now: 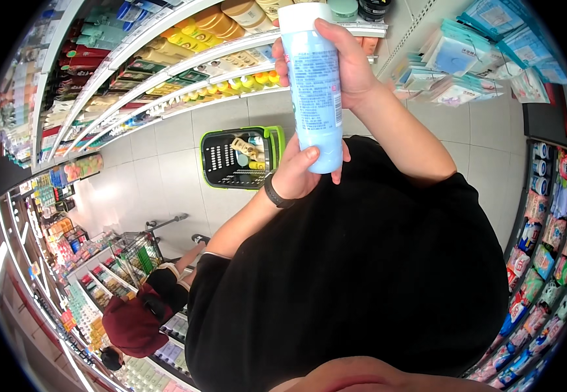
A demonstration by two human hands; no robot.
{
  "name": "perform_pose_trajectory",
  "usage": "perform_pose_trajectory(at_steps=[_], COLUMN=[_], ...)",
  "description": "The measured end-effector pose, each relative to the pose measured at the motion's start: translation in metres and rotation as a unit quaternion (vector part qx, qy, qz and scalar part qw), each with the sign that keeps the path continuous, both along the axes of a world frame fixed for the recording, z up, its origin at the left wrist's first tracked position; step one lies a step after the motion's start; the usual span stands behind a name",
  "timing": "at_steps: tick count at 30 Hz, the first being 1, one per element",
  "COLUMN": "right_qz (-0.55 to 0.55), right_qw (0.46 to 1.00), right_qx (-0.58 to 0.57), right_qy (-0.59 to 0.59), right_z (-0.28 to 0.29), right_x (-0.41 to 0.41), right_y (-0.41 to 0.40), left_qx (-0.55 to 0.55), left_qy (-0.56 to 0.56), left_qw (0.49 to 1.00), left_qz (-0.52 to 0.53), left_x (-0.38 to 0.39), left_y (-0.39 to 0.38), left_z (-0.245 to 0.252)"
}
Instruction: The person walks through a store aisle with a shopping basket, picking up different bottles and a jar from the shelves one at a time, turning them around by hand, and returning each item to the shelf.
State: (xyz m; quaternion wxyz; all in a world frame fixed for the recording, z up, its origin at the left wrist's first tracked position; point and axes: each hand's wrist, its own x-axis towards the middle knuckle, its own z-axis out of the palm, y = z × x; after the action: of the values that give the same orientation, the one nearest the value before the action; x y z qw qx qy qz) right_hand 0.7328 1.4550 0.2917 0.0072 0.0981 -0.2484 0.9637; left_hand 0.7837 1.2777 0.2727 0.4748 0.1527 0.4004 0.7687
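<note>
A light-blue plastic bottle [315, 93] with a white cap [304, 15] is held up in front of me, its cap end toward the shelves. Small print and a barcode cover the side facing me. My right hand [347, 63] grips it around the upper part, with the thumb near the cap and fingertips showing on the far side. Around the lower end, my left hand [300, 169] holds the bottle with its thumb on the front. A dark band [277, 191] circles my left wrist.
Below, a black shopping basket [234, 182] with a green rim stands on the tiled floor, holding several bottles. Shelves of bottles and jars [205, 34] run ahead. Packets [455, 54] hang at right. A person in a maroon top [134, 318] is beside a wire shopping cart [136, 250].
</note>
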Motion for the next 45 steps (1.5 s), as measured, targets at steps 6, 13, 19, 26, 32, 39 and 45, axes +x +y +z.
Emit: perform_pose_trajectory(at_steps=[6, 13, 19, 26, 32, 39, 45], right_qz=[0.010, 0.008, -0.001, -0.016, -0.001, 0.006, -0.045], right_qw=[0.999, 0.999, 0.999, 0.999, 0.999, 0.999, 0.998], right_qx=[0.043, 0.039, 0.040, 0.046, 0.018, 0.004, 0.022], right_qy=[-0.001, -0.008, 0.005, 0.005, 0.031, 0.046, -0.048], right_z=[0.002, 0.005, 0.006, 0.010, 0.011, 0.011, 0.011], right_x=[0.004, 0.004, 0.003, 0.005, 0.004, 0.004, 0.006], right_y=[0.002, 0.002, 0.001, 0.001, 0.004, 0.007, 0.009], left_qx=[-0.014, -0.016, -0.012, -0.013, -0.010, -0.012, -0.024], left_qy=[0.020, 0.019, 0.026, 0.026, 0.017, 0.024, 0.050], left_qw=[1.000, 1.000, 1.000, 1.000, 1.000, 0.999, 0.998], left_qz=[0.004, 0.002, -0.001, -0.003, -0.010, -0.018, 0.033], left_x=[0.002, 0.001, -0.001, -0.003, -0.004, -0.005, -0.007], left_y=[0.001, 0.000, 0.000, 0.002, 0.003, 0.005, 0.006], left_z=[0.004, 0.004, 0.004, 0.005, 0.002, 0.003, -0.008])
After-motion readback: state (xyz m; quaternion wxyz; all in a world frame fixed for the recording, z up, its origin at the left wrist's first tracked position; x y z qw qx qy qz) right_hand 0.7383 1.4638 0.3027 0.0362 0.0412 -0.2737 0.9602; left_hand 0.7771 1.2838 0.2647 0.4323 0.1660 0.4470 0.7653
